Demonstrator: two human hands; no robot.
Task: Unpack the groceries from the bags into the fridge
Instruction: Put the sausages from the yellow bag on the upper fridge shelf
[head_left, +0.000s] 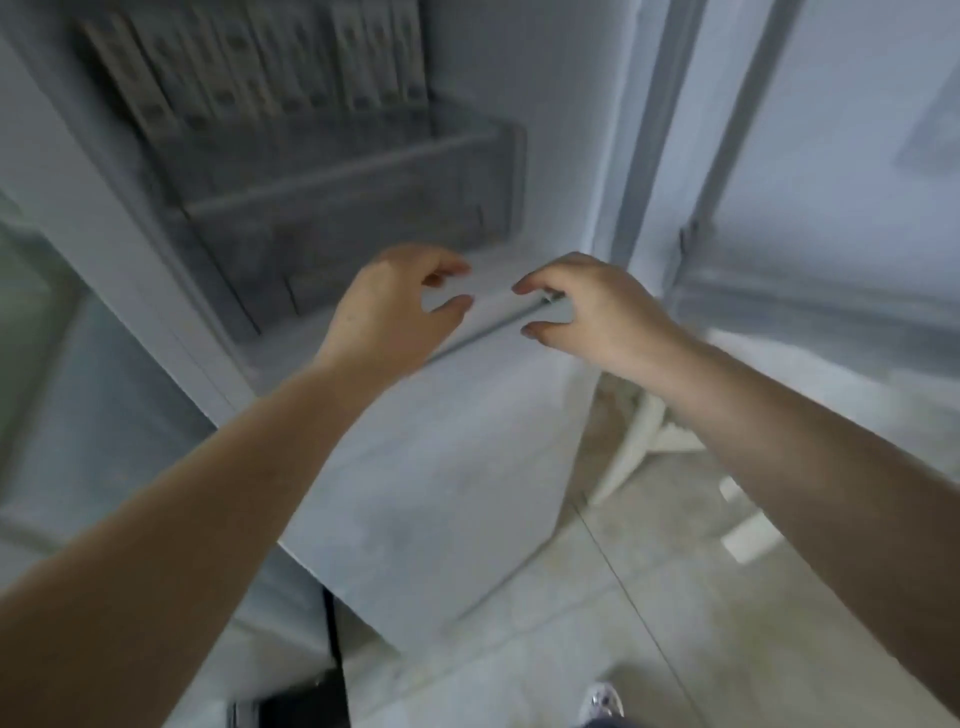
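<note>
The whole view is smeared by motion blur, so edges and small details are hard to read. In the upper left of the frame, a translucent grey plastic door bin (332, 208) of the white fridge (561, 130) holds a row of flat upright cartons (270, 73); their tops are cut off by the upper edge and their print cannot be made out. A white fridge door panel (441, 467) fills the centre, its lower part cut across by the left forearm. No grocery bags can be made out.

At mid-frame, the left hand (384, 306) hangs with fingers loosely curled and thumb apart, holding nothing. Just beside it, toward the centre right, the right hand (597, 312) is likewise half-curled, fingertips (524, 286) over a thin grey strip (498, 325) along the top edge of the panel; whether they touch it cannot be told.

Pale tiled floor (649, 597) fills the lower right, with a white curved leg of furniture (623, 457) and, at the bottom edge, the cropped toe of a shoe (602, 701).
</note>
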